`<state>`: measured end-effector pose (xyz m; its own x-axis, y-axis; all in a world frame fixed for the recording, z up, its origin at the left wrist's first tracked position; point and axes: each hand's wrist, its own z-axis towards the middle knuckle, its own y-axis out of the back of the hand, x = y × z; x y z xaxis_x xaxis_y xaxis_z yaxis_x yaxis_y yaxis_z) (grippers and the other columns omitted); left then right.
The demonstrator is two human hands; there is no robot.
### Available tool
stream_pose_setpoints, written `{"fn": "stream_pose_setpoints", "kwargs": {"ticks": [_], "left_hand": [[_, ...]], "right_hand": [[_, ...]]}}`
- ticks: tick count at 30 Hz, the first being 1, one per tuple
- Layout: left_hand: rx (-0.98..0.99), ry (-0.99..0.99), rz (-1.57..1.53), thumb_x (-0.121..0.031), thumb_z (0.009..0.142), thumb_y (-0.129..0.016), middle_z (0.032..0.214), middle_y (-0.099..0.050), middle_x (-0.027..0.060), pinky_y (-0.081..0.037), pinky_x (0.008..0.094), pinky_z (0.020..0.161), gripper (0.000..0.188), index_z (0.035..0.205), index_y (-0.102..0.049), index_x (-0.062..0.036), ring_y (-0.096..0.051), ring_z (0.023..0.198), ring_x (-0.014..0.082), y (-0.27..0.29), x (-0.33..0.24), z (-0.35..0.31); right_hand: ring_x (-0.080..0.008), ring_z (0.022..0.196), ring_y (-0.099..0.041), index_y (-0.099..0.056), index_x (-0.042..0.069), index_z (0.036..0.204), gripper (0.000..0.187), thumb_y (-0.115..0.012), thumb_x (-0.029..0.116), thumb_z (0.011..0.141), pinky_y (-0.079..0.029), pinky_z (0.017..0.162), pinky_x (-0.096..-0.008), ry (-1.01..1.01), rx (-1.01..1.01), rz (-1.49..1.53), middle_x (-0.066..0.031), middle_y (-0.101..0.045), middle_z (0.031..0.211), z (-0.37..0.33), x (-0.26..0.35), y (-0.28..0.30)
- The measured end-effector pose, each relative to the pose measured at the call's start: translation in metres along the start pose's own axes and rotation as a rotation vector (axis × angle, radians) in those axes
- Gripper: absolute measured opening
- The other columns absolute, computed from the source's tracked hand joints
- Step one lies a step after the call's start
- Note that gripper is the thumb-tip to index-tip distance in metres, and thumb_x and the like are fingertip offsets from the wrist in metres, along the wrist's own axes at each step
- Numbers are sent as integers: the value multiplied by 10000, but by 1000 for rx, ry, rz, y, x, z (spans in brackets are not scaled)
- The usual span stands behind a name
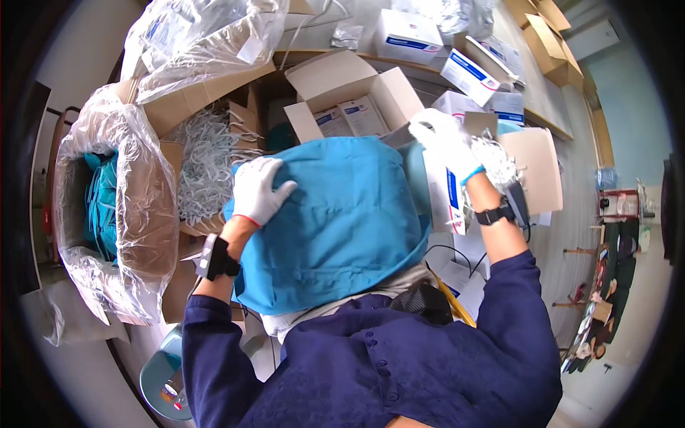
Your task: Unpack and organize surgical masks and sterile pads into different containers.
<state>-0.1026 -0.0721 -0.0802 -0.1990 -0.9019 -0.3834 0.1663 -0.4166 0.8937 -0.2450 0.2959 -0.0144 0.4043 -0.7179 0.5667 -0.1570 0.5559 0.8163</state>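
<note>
Thumb spread, our left hand rests on the teal cloth; our right hand, grip unclear, is off its far-right corner.

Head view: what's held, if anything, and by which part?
The white-gloved left hand lies open on the broad blue cloth, without visible grip; whether the white-gloved right hand holds anything cannot be told.
</note>
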Motion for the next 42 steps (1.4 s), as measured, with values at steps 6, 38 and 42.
{"fn": "stream_pose_setpoints", "kwargs": {"ticks": [6, 38, 42], "left_hand": [[-29, 18, -35, -288, 768, -741, 1047, -684, 91, -383, 439, 1009, 314, 985, -693, -66, -597, 1099, 279, -6, 9, 2], [70, 170, -106, -52, 710, -715, 1000, -700, 71, -400, 458, 1017, 182, 889, -688, -74, -630, 1061, 269, 0, 16, 32], [46, 172, -111, -51, 712, -714, 992, -700, 66, -404, 451, 1011, 167, 875, -684, -76, -635, 1052, 262, -3, 15, 30]], "right_hand": [[-295, 1053, -639, -650, 84, 1135, 503, -658, 483, 827, -489, 924, -406, -276, 343, -85, -136, -687, 1085, 84, -28, -123], [-409, 1137, -585, -294, 35, 1432, 806, -717, 288, 794, -532, 895, -442, -593, 446, -304, -256, -535, 1267, 179, -74, -307], [-369, 1056, -652, -439, 48, 1325, 652, -720, 283, 786, -542, 867, -439, -597, 369, -231, -216, -652, 1167, 182, -90, -306]]}}
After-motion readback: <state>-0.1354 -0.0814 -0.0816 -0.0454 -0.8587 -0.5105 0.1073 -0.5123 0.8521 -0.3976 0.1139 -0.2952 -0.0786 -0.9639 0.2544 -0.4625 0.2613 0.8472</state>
